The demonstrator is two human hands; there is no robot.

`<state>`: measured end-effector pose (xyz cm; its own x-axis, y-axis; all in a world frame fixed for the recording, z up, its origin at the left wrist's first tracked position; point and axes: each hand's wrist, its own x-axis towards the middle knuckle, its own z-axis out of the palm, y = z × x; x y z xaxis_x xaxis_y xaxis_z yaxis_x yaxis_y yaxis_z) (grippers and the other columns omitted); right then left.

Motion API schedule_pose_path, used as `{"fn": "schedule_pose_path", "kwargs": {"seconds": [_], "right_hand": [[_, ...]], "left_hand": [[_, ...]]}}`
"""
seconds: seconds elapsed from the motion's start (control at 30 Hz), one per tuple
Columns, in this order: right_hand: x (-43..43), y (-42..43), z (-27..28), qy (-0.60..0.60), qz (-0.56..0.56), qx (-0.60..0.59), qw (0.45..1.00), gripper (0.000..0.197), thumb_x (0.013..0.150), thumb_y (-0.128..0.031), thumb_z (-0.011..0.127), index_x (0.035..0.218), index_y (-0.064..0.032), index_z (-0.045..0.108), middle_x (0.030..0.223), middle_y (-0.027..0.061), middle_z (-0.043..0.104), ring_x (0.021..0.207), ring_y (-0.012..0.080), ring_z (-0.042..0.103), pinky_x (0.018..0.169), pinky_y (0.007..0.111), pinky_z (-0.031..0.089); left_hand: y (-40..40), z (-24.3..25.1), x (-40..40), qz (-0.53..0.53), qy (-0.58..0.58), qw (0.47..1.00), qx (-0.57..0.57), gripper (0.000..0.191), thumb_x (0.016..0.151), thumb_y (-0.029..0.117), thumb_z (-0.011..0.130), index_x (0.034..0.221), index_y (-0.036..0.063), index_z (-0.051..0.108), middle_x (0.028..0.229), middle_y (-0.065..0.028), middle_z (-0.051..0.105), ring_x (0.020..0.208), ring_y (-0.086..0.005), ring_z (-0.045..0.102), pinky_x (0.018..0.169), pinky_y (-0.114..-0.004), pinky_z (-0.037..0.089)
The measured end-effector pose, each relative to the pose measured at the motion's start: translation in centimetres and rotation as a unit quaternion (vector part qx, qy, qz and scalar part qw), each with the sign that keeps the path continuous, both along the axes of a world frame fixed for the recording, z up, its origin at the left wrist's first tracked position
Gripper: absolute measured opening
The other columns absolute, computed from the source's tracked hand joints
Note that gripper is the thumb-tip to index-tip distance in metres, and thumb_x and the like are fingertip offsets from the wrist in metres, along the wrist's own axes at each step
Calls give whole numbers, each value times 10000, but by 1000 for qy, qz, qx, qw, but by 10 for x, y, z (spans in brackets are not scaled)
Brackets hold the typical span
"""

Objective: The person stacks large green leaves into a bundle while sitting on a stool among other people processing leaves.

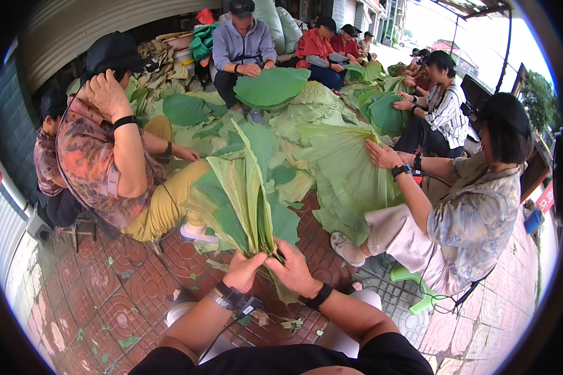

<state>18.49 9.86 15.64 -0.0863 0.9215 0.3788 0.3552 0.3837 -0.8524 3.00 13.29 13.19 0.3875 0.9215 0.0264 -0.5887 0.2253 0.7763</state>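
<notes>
A folded bundle of large green lotus leaves (245,201) is held upright in front of me, fanning out away from my body. Its narrow gathered end is pinched between my left hand (245,271) and my right hand (291,268). Both thumbs lie on the near side of the bundle and almost touch. A crumpled leaf end (281,288) hangs below my fingers. Some of my fingers are hidden behind the leaves. Beyond the bundle, a broad heap of lotus leaves (309,108) covers the ground, some pale and some deep green.
A person on the right (469,201) holds a wide pale leaf (347,183) close by. On the left sits another person (112,154), one hand raised to the head. Several more people handle leaves farther back. A green plastic stool (415,286) stands on the paving (136,281).
</notes>
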Motion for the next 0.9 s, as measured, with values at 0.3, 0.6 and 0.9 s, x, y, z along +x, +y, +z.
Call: {"fn": "schedule_pose_path", "kwargs": {"seconds": [0.3,0.6,0.9], "right_hand": [[9,5,-9,24,-19,22,999,392,951,-231,535,1272,-13,485,1000,245,614,938,395,623,795,382,493],[19,7,-25,106,-35,-31,993,443,1042,-331,316,1094,43,547,869,160,581,779,233,547,740,326,449],[19,9,-28,253,-60,-133,956,625,1039,-462,245,1136,58,577,1027,84,624,907,154,552,853,284,433]], "left_hand": [[0,14,-1,-9,46,999,6,446,826,-14,593,1264,14,515,1163,-60,623,1061,-178,594,919,-335,469],[4,9,-3,0,25,999,-26,469,759,-44,508,1228,-45,526,1114,-93,634,1003,-198,612,878,-335,482],[8,3,9,15,38,996,-83,379,773,22,575,1150,-6,540,958,-22,609,874,-130,562,807,-298,447]]}}
